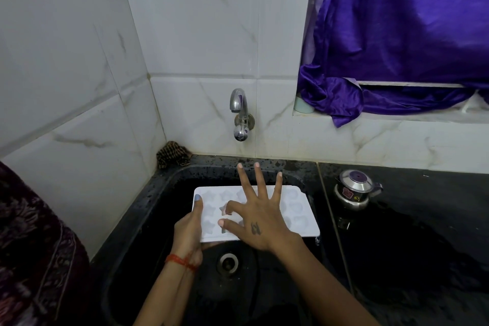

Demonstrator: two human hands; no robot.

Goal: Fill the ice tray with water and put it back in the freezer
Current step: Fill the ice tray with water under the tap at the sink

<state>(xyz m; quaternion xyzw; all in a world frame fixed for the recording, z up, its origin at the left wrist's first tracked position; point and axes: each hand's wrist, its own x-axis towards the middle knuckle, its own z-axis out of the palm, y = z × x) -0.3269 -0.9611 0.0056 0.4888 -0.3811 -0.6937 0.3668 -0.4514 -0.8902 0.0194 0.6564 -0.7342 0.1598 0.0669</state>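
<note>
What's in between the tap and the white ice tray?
In the head view, only bare wall tile and the black sink rim lie between the tap and the ice tray. No water is running.

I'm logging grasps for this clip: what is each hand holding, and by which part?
The left hand grips the white ice tray by its left edge. The right hand holds nothing, fingers spread above it.

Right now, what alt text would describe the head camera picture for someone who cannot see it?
A person holds a white ice tray over a black sink: the left hand grips its left edge, the right hand is spread above its moulds. A steel tap on the marble-tiled wall shows no water running; a small steel kettle stands on the counter at right.
</note>
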